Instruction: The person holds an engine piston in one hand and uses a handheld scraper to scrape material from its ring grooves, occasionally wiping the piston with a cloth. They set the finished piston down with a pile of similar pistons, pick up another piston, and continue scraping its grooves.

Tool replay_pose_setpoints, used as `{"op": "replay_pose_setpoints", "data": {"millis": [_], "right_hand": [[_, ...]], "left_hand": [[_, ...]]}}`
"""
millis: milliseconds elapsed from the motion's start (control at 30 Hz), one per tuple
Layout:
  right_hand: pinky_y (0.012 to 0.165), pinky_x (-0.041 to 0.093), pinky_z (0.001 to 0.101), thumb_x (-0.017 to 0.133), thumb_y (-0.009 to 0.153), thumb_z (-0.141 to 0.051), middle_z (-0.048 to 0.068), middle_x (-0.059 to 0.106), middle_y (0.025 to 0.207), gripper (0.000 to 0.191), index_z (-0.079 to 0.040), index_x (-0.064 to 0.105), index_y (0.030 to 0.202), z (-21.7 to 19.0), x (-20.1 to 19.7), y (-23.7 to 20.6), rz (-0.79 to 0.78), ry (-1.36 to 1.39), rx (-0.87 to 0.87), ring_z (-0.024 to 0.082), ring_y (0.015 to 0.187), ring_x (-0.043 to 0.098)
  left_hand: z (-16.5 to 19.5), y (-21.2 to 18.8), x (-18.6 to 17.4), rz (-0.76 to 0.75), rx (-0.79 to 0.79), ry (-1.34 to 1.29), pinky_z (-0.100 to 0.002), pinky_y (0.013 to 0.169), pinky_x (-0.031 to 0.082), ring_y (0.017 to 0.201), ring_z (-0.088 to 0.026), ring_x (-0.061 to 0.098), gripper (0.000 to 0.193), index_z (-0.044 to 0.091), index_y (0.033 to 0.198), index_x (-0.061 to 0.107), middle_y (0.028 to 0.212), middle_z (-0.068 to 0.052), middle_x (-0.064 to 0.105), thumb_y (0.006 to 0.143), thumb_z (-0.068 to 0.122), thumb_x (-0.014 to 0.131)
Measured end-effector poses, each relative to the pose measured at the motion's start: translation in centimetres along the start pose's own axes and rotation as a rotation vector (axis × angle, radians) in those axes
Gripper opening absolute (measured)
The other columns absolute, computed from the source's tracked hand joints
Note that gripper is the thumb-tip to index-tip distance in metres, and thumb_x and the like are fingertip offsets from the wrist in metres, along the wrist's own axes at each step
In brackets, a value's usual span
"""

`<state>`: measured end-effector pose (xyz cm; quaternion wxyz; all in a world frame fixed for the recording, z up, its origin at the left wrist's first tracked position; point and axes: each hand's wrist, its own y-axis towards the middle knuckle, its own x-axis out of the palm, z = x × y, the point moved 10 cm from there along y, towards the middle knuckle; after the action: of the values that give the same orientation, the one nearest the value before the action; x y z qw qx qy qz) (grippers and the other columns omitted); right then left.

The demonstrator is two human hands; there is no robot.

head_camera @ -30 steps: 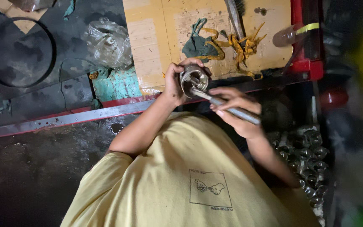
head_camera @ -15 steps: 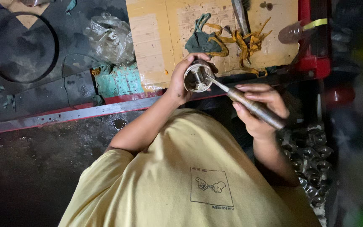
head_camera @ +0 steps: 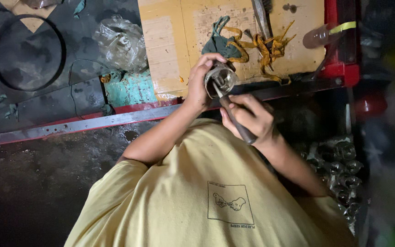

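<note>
Gripping a round metal part (head_camera: 220, 78) at upper centre, the left hand (head_camera: 200, 82) should keep it steady while the right hand (head_camera: 250, 120), closed on a tool (head_camera: 234, 120), probes inside; cardboard (head_camera: 170, 45) lies behind.

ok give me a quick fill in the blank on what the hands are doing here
1. The left hand holds a round ____ part, open end up.
2. The right hand grips a tool whose tip pokes ____ that part.
3. Behind the hands, yellow strips lie on a sheet of ____.
4. The person wears a ____ shirt.

Missing words: metal; into; cardboard; yellow
</note>
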<state>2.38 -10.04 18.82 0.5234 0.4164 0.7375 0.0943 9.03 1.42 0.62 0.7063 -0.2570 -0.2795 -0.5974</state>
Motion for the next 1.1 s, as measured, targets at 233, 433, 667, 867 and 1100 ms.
{"op": "replay_pose_setpoints", "data": {"millis": [233, 433, 667, 867, 1100], "right_hand": [[0.079, 0.062, 0.0398, 0.085, 0.083, 0.006, 0.022, 0.068, 0.103, 0.027, 0.003, 0.061, 0.093, 1.7, 0.0, -0.7, 0.066, 0.126, 0.032, 0.033, 0.089, 0.073], [0.079, 0.063, 0.04, 0.086, 0.081, 0.006, 0.023, 0.069, 0.1, 0.029, 0.002, 0.059, 0.091, 1.6, 1.1, -1.6, 0.112, 0.062, 0.036, 0.035, 0.092, 0.074], [0.083, 0.064, 0.0411, 0.086, 0.083, 0.007, 0.022, 0.069, 0.102, 0.031, 0.003, 0.057, 0.093, 1.7, 0.3, -2.4, 0.249, 0.131, 0.132, 0.035, 0.095, 0.074], [0.083, 0.063, 0.0396, 0.086, 0.084, 0.006, 0.018, 0.072, 0.104, 0.031, -0.002, 0.057, 0.09, 4.0, 1.4, -3.4, 0.211, 0.243, 0.337, 0.032, 0.096, 0.077], [0.085, 0.061, 0.0397, 0.086, 0.081, 0.004, 0.022, 0.069, 0.104, 0.028, 0.0, 0.06, 0.089, 4.3, 3.3, -4.1, 0.165, 0.127, 0.153, 0.033, 0.098, 0.073]], "left_hand": [[-0.3, -0.3, -0.4, 0.094, 0.051, -0.08, -0.04, 0.091, 0.057, 0.1, -0.028, 0.068, 0.03, 0.001, 0.116, 0.056, 0.108, -0.021, 0.068, 0.104, 0.021, 0.039], [0.9, 0.0, -1.1, 0.113, 0.084, -0.039, -0.039, 0.095, 0.056, 0.104, -0.029, 0.067, 0.029, 0.001, 0.117, 0.055, 0.11, -0.021, 0.067, 0.105, 0.021, 0.037], [0.0, -0.2, 0.1, 0.05, 0.055, -0.068, -0.039, 0.092, 0.056, 0.103, -0.027, 0.066, 0.03, 0.002, 0.117, 0.055, 0.11, -0.02, 0.066, 0.102, 0.023, 0.038], [0.4, 0.1, -1.3, 0.039, 0.06, -0.052, -0.04, 0.092, 0.057, 0.103, -0.027, 0.067, 0.029, 0.004, 0.115, 0.054, 0.111, -0.02, 0.066, 0.099, 0.021, 0.038], [-3.0, 0.1, -4.3, 0.164, -0.014, -0.031, -0.038, 0.093, 0.055, 0.106, -0.025, 0.064, 0.028, 0.003, 0.116, 0.055, 0.116, -0.015, 0.062, 0.098, 0.018, 0.038]]}}
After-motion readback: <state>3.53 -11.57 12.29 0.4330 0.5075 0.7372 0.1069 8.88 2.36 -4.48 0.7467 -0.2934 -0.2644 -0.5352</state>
